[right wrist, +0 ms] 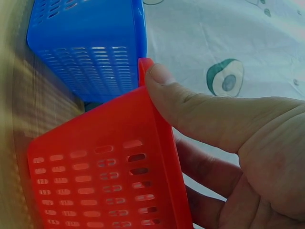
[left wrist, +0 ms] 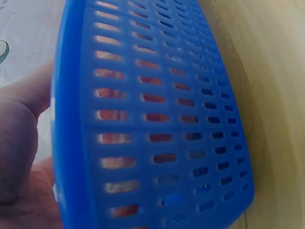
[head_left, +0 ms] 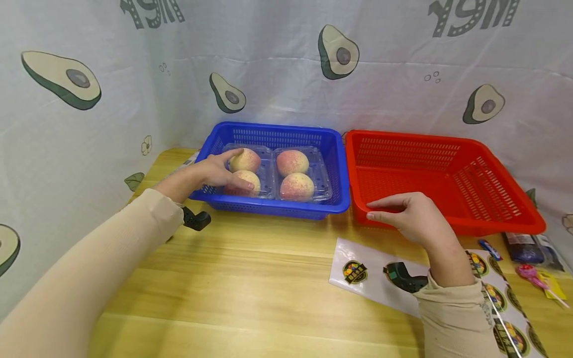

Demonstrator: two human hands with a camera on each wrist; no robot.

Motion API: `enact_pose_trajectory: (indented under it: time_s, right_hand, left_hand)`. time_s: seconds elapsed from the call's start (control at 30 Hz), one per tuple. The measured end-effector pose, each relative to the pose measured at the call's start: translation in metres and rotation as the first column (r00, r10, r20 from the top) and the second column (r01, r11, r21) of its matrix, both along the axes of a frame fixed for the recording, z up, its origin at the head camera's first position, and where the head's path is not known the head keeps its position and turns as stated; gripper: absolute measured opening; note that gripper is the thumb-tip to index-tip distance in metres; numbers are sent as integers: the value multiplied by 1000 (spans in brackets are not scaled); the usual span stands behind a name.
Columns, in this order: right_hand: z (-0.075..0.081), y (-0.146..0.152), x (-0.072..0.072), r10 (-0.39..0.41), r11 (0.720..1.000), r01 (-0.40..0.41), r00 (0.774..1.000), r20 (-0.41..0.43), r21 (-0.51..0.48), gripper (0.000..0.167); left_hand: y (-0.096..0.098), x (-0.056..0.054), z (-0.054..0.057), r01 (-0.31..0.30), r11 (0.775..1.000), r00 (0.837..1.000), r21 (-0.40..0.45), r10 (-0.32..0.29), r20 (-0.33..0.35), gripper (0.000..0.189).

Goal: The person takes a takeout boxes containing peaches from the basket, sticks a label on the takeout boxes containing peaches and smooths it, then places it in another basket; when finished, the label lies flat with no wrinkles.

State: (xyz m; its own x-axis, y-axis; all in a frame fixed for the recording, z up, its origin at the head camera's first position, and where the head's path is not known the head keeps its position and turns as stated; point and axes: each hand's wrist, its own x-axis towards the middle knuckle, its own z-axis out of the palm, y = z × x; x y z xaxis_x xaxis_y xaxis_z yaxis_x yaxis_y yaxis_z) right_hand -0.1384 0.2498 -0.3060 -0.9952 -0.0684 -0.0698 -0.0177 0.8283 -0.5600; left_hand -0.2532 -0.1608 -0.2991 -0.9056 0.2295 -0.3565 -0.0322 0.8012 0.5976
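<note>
In the head view a blue basket (head_left: 277, 209) holds clear plastic trays (head_left: 322, 181) with several pink-and-yellow peaches (head_left: 293, 162). My left hand (head_left: 217, 170) reaches over the basket's left rim, its index finger and thumb spread over the left pair of peaches (head_left: 247, 160). Its other fingers are hidden. Beside it stands a red basket (head_left: 416, 185) with nothing visible inside. My right hand (head_left: 414, 219) pinches its near left corner. In the right wrist view the thumb (right wrist: 190, 107) lies on the rim, and the fingers pass behind the wall.
Printed sticker sheets (head_left: 371, 273) lie on the wooden table (head_left: 215, 288) under the right forearm. To the right are a pink lollipop (head_left: 534, 276), a small blue wrapped candy (head_left: 490, 249) and a dark packet (head_left: 525, 248). An avocado-print curtain (head_left: 277, 59) hangs behind the baskets.
</note>
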Motion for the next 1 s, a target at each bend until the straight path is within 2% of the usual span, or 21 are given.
enact_pose_trajectory:
  time_s: [0.13,0.43,0.63,0.8,0.93,1.0]
  right_hand:
    - [1,1,0,-3,1000,3,1000,1,-6,43]
    - [2,4,1,-6,1000,6,1000,-4,-8,43]
    - [0,5,1,12,1000,-12,1000,-12,-4,44]
    - [0,4,1,13,1000,-13,1000,-17,3,42]
    - [-1,2,1,22,1000,-22,1000,-20,-9,38]
    - [-1,1,1,27,1000,-28,999,-20,-15,37]
  left_hand:
    - [2,1,4,-10,1000,1000,-12,9,-16,113]
    - [3,6,8,-20,998,997,61,25,-73,110]
    - [5,10,10,-30,997,993,66,37,-110,107]
    - [9,12,10,-63,994,988,87,75,-139,106]
    - [7,13,11,-105,980,983,170,128,-131,102]
    - [5,13,14,-126,963,981,237,156,-114,99]
